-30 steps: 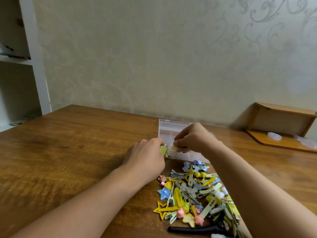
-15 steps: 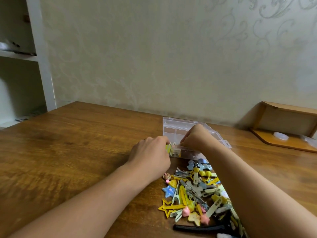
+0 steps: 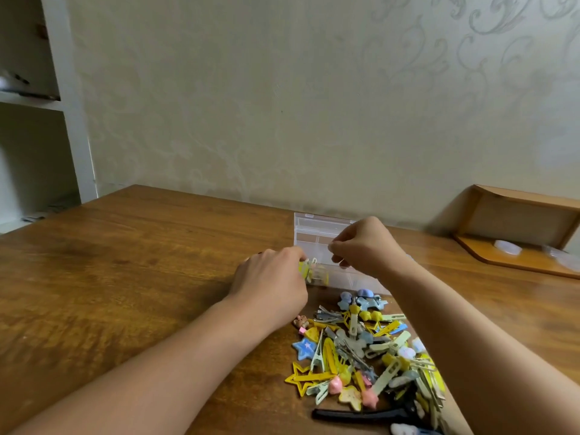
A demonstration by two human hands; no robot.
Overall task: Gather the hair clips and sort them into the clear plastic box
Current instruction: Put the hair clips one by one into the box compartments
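Left hand (image 3: 270,279) curled at clear plastic box (image 3: 317,229) near corner, pinching yellow clips (image 3: 309,271); right hand (image 3: 365,246) over box, fingertips pinched, contents not discernible; hair clips (image 3: 364,350) heaped on surface (image 3: 141,262) just before box; likely to snag, spill; no legible writing.

Brown wooden table (image 3: 125,265), patterned cream wall (image 3: 282,105), white shelving (image 3: 66,120) left, wooden stand (image 3: 518,243) right
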